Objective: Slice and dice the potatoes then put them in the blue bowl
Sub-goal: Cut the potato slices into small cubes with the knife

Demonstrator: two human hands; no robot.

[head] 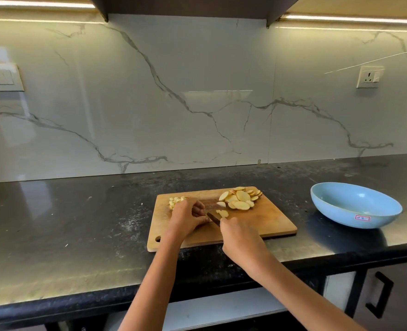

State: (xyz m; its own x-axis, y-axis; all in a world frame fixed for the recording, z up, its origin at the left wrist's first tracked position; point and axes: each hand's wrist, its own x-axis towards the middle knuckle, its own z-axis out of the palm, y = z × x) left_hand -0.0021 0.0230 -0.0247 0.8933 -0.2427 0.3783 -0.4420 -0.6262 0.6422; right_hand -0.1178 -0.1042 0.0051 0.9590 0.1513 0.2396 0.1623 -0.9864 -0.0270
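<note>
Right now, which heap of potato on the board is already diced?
The small heap of diced potato at the board's far left, beside the left hand. The heap of round slices at the far right is uncut.

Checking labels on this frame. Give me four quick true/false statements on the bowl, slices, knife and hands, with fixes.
1. The bowl holds diced potato. False: it looks empty.
2. The slices lie piled at the board's far right corner. True.
3. The left hand holds the knife. False: the right hand holds it.
4. The dice lie on the board's far left. True.
</note>
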